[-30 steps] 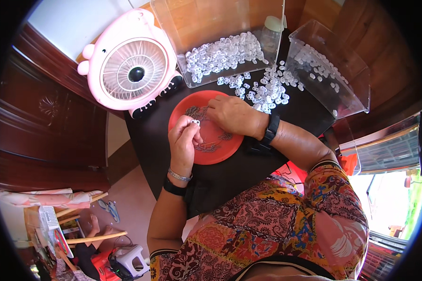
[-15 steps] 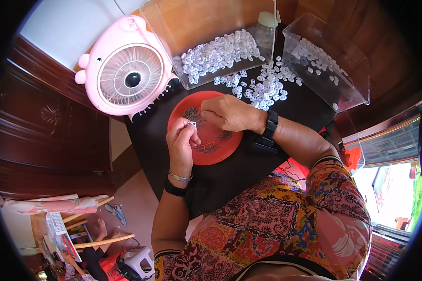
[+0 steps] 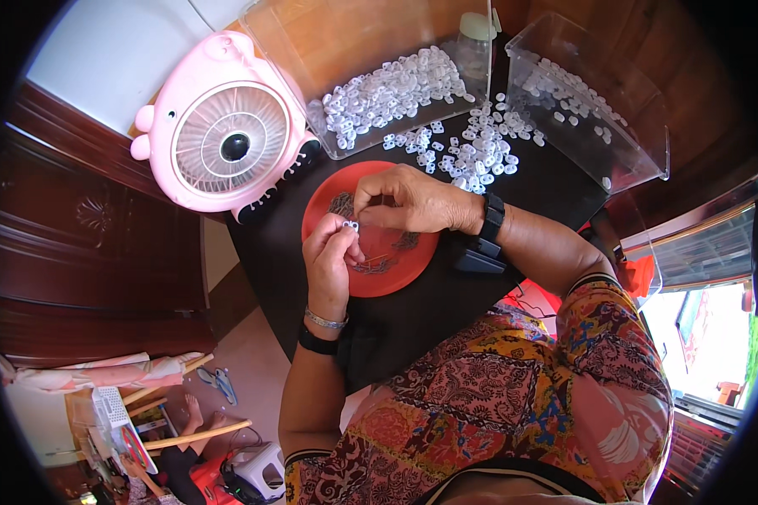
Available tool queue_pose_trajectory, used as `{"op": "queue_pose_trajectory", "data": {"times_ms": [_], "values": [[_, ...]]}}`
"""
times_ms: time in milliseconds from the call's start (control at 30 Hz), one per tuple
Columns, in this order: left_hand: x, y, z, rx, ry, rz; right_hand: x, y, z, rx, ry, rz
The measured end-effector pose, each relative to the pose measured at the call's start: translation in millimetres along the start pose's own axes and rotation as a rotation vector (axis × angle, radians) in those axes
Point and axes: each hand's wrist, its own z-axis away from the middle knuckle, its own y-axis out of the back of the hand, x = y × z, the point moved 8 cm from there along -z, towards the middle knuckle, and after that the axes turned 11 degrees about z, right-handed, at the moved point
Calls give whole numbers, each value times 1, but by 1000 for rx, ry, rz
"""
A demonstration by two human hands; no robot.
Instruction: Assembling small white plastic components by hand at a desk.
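Between the thumb and fingers of my left hand (image 3: 328, 257) is a small white two-hole plastic piece (image 3: 351, 225). My right hand (image 3: 413, 202) is closed in a pinch just right of that piece; whatever its fingertips hold is too small to make out. Both hands are over a round red plate (image 3: 421, 265). Thin grey metal pins (image 3: 341, 204) lie in loose clusters on the plate, partly covered by my hands.
Behind the plate, a clear bin (image 3: 333, 151) holds many white pieces, and loose ones (image 3: 480, 156) spill onto the black table (image 3: 265, 244). Another clear bin (image 3: 632, 168) stands at right, a pink fan (image 3: 156, 177) at left. A person's leg (image 3: 194, 412) shows lower left.
My right hand has shifted slightly so its thumb and forefinger come up against the white piece, with a gap showing between the fingers. My left hand has moved slightly right.
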Motion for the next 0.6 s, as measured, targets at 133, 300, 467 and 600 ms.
{"op": "queue_pose_trajectory", "data": {"times_ms": [133,300,467,600], "values": [[1,-1,1,-13,0,-3,-3,1,1,-13,-14,33],[7,-6,2,-49,-44,-41,-7,4,1,37,31,20],[6,-8,3,-63,-36,-64,-4,0,2,20,31,43],[7,-9,4,-84,-34,-82,-6,0,3,2,54,64]]}}
